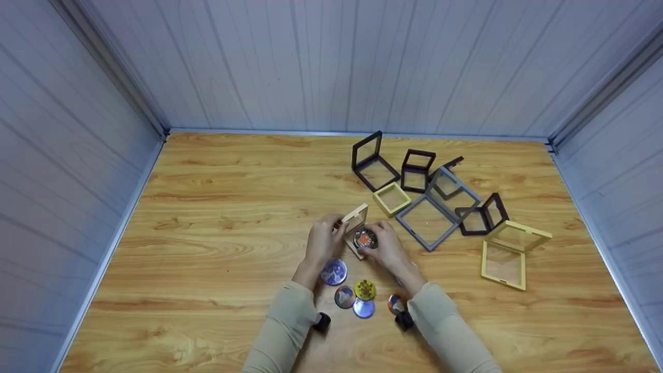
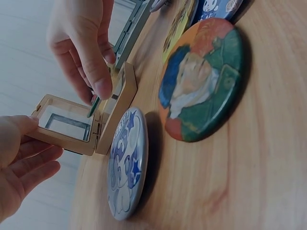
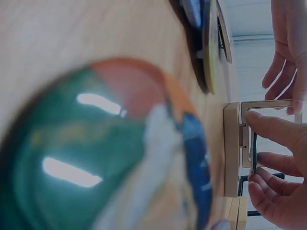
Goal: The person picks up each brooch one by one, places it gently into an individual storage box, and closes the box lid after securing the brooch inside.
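A small beige hinged display frame [image 1: 357,215] stands open on the table, its clear-windowed lid raised. My left hand [image 1: 322,239] pinches the lid's edge between thumb and fingers. Over the frame's lower half, my right hand [image 1: 389,248] holds a round button badge [image 1: 365,239] with an orange and dark design by its rim. The right wrist view shows this badge edge-on [image 3: 254,148], close to the hinge. Near my left wrist lies a blue-and-white cartoon badge [image 2: 127,165]. A portrait badge [image 2: 201,81] in green, orange and blue rests beside it.
Other badges, including a yellow one [image 1: 365,290] and a blue one [image 1: 363,308], lie between my forearms. Right of my hands stand a yellow frame [image 1: 392,199], a large grey frame [image 1: 429,223], several dark frames [image 1: 375,173] and an open yellow frame [image 1: 503,264]. Panel walls enclose the table.
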Tool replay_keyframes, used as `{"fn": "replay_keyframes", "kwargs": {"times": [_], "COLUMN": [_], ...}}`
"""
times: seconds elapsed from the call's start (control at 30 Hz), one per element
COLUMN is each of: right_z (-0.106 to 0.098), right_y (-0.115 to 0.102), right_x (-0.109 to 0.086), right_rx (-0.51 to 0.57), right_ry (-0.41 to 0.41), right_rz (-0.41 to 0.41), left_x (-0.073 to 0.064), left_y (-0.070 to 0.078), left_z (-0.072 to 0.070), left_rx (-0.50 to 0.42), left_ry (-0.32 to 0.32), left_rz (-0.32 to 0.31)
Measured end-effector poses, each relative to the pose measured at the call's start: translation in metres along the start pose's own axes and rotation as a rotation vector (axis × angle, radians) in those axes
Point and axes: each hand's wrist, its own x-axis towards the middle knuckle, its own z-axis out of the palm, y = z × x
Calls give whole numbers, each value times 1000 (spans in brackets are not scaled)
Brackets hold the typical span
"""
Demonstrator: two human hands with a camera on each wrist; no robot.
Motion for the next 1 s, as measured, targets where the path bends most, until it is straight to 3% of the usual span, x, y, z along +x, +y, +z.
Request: {"fn": "replay_keyframes", "kwargs": {"times": [0.73,1.0], "right_z": [7,6], "right_y": [3,3], "right_x": [7,7], "right_rx": [-12,-7], "right_ry": [14,-3], "right_rz": [-36,-13], "left_x": [-1,-2], "left_y": [0,0], "left_z": [0,1], "left_rx": [-19,-39], "left_ry": [20,22], "left_rz": [6,2]}}
